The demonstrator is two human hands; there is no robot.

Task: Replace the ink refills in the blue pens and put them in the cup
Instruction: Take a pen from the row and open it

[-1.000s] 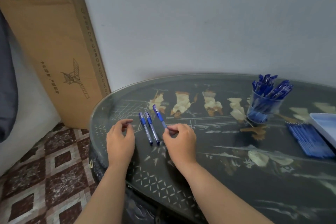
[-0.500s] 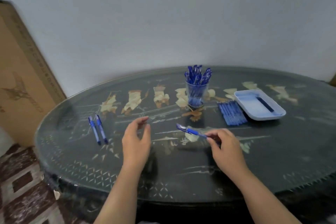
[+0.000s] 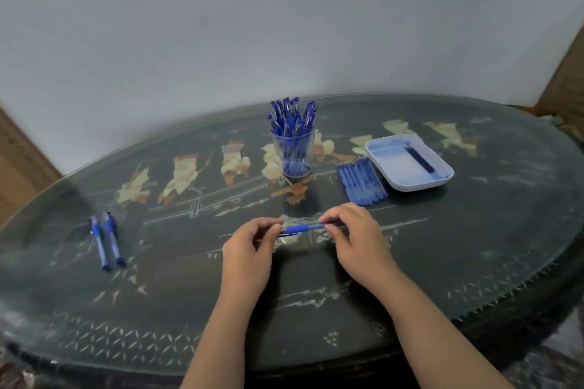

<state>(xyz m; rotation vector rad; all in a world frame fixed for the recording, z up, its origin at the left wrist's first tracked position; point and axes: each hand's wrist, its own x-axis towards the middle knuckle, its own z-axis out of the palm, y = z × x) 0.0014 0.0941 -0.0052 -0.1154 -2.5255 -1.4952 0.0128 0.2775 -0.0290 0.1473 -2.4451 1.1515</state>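
Left hand (image 3: 248, 251) pinches the left end of a slim blue plastic pen (image 3: 305, 228) between thumb and fingertips. Right hand (image 3: 358, 238) has its fingers curled over the pen's right end. The pen lies roughly level between them, low over the dark oval inlaid table (image 3: 474, 246), near its middle. Fingers cover both ends, so which one is the tip is hard to say.

Behind the hands, a clear glass cup (image 3: 294, 155) stands upright, packed with blue capped pens (image 3: 292, 118). Right of the cup, a row of thin blue ink refills (image 3: 361, 181) lies side by side on the table. It sits just beside a pale blue rectangular plastic tray (image 3: 388, 161). One dark refill (image 3: 422, 159) lies inside the tray.

Far left, two more blue pens (image 3: 107, 240) lie parallel on the table, well apart from the hands. Brown cardboard box (image 3: 19, 164) shows at the left edge, with a plain grey wall (image 3: 284, 25) behind the table.
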